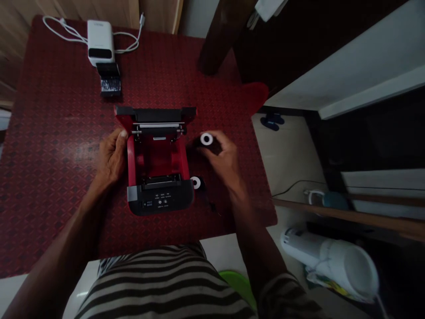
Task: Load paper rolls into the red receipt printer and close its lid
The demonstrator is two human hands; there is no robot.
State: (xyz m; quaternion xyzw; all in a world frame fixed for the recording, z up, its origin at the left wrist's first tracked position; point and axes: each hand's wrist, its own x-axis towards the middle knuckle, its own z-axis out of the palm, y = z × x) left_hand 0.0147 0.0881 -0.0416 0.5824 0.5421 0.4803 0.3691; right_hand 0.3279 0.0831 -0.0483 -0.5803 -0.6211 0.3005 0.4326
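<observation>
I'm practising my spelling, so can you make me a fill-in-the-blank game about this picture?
1. The lid of the red-and-black machine is not shut but ____.
2. The right grip holds a roll whose end shows a ring coloured ____.
3. Counting another roll near the machine, the rolls with such rings number ____.
4. The left grip is at the machine's ____ side.

Missing words: open; white; two; left.
</observation>
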